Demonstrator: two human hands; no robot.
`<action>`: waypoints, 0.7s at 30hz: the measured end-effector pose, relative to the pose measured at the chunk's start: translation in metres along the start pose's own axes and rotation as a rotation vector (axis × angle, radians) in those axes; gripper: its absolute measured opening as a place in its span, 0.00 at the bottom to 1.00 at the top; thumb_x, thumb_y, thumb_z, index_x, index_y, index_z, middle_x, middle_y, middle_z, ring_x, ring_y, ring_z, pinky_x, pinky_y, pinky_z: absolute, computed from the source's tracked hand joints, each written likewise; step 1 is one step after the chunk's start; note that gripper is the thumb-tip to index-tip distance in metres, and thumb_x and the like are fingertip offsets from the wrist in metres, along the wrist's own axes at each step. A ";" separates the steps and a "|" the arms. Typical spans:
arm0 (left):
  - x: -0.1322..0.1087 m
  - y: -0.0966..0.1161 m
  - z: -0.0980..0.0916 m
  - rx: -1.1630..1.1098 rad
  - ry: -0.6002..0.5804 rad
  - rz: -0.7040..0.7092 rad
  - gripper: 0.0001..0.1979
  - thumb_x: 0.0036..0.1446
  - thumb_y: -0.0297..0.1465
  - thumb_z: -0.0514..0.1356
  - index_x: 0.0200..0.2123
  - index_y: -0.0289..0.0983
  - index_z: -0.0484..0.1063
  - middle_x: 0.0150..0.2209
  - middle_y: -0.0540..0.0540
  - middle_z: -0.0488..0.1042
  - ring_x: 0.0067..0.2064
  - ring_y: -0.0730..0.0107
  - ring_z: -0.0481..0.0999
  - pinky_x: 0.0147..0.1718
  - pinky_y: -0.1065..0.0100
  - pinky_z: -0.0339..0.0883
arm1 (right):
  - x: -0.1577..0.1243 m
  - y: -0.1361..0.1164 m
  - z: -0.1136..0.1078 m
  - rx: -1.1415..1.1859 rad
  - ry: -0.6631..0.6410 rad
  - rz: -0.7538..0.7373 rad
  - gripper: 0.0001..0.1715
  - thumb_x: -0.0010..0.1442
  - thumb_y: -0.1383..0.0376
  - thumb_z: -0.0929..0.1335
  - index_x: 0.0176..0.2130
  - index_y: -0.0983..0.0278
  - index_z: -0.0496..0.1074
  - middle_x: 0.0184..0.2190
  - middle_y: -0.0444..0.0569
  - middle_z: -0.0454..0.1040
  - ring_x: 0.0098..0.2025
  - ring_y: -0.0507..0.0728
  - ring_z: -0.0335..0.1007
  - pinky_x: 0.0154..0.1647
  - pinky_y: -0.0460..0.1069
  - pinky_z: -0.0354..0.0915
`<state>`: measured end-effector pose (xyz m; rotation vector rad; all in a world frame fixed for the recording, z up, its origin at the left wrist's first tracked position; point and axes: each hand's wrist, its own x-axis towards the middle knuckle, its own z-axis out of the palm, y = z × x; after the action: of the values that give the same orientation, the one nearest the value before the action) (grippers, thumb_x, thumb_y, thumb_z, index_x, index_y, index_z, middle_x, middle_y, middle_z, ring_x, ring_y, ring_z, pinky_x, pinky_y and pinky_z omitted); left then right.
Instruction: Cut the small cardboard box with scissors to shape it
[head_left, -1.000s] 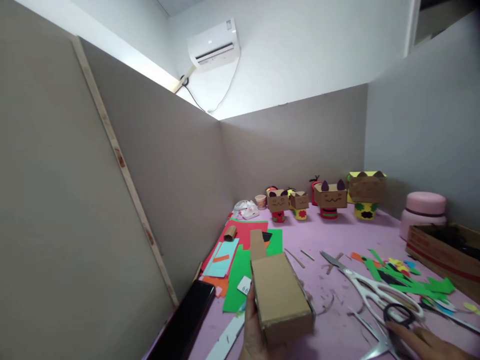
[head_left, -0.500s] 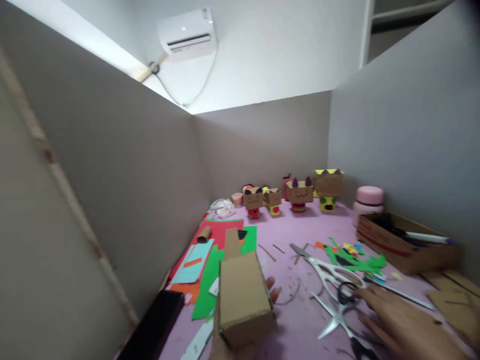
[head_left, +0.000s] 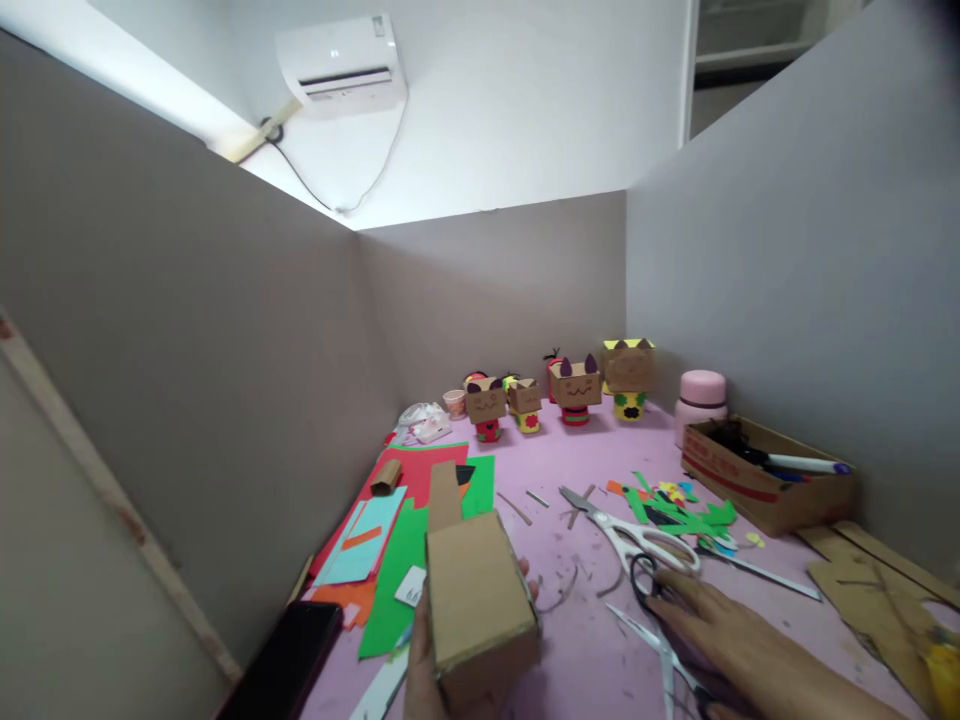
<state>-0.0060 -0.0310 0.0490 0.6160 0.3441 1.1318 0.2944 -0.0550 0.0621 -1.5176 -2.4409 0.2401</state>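
Note:
A small closed cardboard box (head_left: 480,590) is in my left hand (head_left: 421,655), whose fingers wrap round its sides from below. A flat cardboard strip (head_left: 445,495) shows just beyond its far end. My right hand (head_left: 709,620) lies over a pair of scissors with black handles (head_left: 664,650), its fingertips on the upper handle loop. The scissors' blades are spread apart on the table, and part of the lower handle is hidden by the hand. Right beyond it rests a larger pair of white-handled scissors (head_left: 626,530).
Several cat-headed cardboard figures (head_left: 575,388) stand at the back. Coloured paper sheets (head_left: 397,570) and a black phone (head_left: 289,655) lie left. On the right are paper scraps (head_left: 675,510), an open cardboard box of pens (head_left: 772,490), a pink flask (head_left: 701,400) and cardboard pieces (head_left: 862,590).
The view has swung slightly right. My right hand has moved in over the black-handled scissors, and their upper loop has shifted left. The box stays in my left hand.

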 end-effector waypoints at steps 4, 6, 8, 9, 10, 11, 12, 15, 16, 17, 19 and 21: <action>-0.001 -0.002 0.005 -0.112 0.003 -0.033 0.28 0.59 0.48 0.52 0.48 0.32 0.76 0.53 0.32 0.74 0.55 0.45 0.72 0.51 0.50 0.64 | 0.006 0.020 0.028 -0.053 -0.025 -0.077 0.42 0.41 0.77 0.62 0.55 0.58 0.71 0.58 0.50 0.66 0.58 0.71 0.63 0.52 0.66 0.67; -0.001 -0.003 0.002 -0.147 -0.002 -0.039 0.32 0.57 0.51 0.50 0.48 0.30 0.75 0.53 0.31 0.74 0.54 0.45 0.73 0.52 0.50 0.64 | 0.010 0.023 0.032 -0.133 -0.015 -0.120 0.44 0.39 0.77 0.62 0.56 0.60 0.70 0.58 0.52 0.66 0.58 0.74 0.62 0.51 0.69 0.66; 0.000 -0.004 -0.003 -0.168 0.025 -0.075 0.32 0.56 0.52 0.52 0.48 0.31 0.76 0.53 0.32 0.74 0.54 0.44 0.73 0.52 0.49 0.63 | 0.012 0.020 0.029 -0.214 0.008 -0.166 0.44 0.38 0.76 0.62 0.57 0.64 0.70 0.58 0.56 0.67 0.57 0.74 0.64 0.52 0.68 0.65; 0.001 -0.004 -0.006 -0.182 0.049 -0.097 0.31 0.54 0.51 0.55 0.47 0.31 0.76 0.53 0.32 0.74 0.54 0.45 0.73 0.53 0.49 0.62 | 0.013 0.017 0.025 -0.235 0.018 -0.185 0.43 0.39 0.76 0.62 0.56 0.64 0.71 0.56 0.58 0.70 0.55 0.73 0.67 0.51 0.67 0.66; 0.002 -0.005 -0.009 -0.202 0.078 -0.114 0.30 0.53 0.50 0.57 0.47 0.32 0.76 0.52 0.33 0.75 0.53 0.45 0.74 0.53 0.49 0.62 | 0.013 0.013 0.022 -0.238 0.029 -0.201 0.40 0.39 0.76 0.62 0.54 0.63 0.73 0.52 0.57 0.74 0.52 0.70 0.71 0.50 0.65 0.67; 0.002 -0.005 -0.010 -0.227 0.106 -0.124 0.29 0.51 0.49 0.59 0.47 0.32 0.76 0.52 0.33 0.75 0.53 0.46 0.75 0.53 0.50 0.62 | 0.013 0.011 0.020 -0.226 0.040 -0.208 0.37 0.40 0.76 0.62 0.50 0.61 0.75 0.48 0.56 0.77 0.48 0.68 0.74 0.49 0.62 0.68; 0.003 -0.005 -0.011 -0.254 0.129 -0.124 0.29 0.49 0.48 0.61 0.47 0.31 0.76 0.52 0.33 0.75 0.51 0.47 0.75 0.53 0.51 0.62 | 0.013 0.010 0.018 -0.205 0.054 -0.204 0.34 0.40 0.76 0.62 0.46 0.59 0.77 0.43 0.53 0.80 0.44 0.65 0.76 0.47 0.59 0.69; 0.003 -0.005 -0.007 -0.301 0.179 -0.110 0.31 0.46 0.47 0.65 0.47 0.29 0.75 0.48 0.32 0.78 0.47 0.49 0.78 0.51 0.50 0.65 | 0.010 0.018 0.023 -0.121 0.144 -0.152 0.29 0.40 0.76 0.64 0.40 0.56 0.78 0.39 0.50 0.80 0.42 0.63 0.75 0.45 0.56 0.68; 0.002 -0.005 -0.005 -0.301 0.203 -0.103 0.29 0.45 0.46 0.66 0.44 0.29 0.76 0.45 0.33 0.80 0.44 0.50 0.80 0.50 0.50 0.66 | 0.008 0.023 0.026 -0.076 0.184 -0.136 0.29 0.41 0.75 0.64 0.41 0.56 0.78 0.41 0.50 0.79 0.43 0.64 0.75 0.46 0.56 0.68; 0.002 -0.006 -0.002 -0.292 0.239 -0.087 0.26 0.46 0.45 0.66 0.42 0.30 0.77 0.41 0.34 0.81 0.42 0.50 0.80 0.50 0.50 0.66 | 0.006 0.029 0.028 -0.017 0.224 -0.123 0.29 0.43 0.74 0.65 0.44 0.56 0.78 0.44 0.51 0.79 0.46 0.64 0.74 0.47 0.55 0.68; 0.001 -0.007 0.004 -0.252 0.347 -0.033 0.21 0.48 0.43 0.66 0.40 0.33 0.77 0.36 0.38 0.83 0.39 0.51 0.82 0.49 0.49 0.67 | 0.004 0.037 0.033 0.154 0.283 -0.084 0.25 0.53 0.68 0.66 0.50 0.55 0.75 0.50 0.50 0.76 0.50 0.64 0.72 0.50 0.54 0.67; 0.000 -0.009 0.010 -0.202 0.460 0.037 0.21 0.50 0.42 0.65 0.43 0.35 0.74 0.34 0.40 0.83 0.36 0.52 0.82 0.46 0.48 0.69 | 0.005 0.036 0.036 0.371 0.326 0.010 0.21 0.58 0.59 0.66 0.51 0.56 0.73 0.48 0.49 0.77 0.49 0.62 0.74 0.48 0.51 0.68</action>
<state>0.0057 -0.0362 0.0512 0.1792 0.6041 1.3220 0.3117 -0.0349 0.0186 -1.2917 -2.0037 0.3893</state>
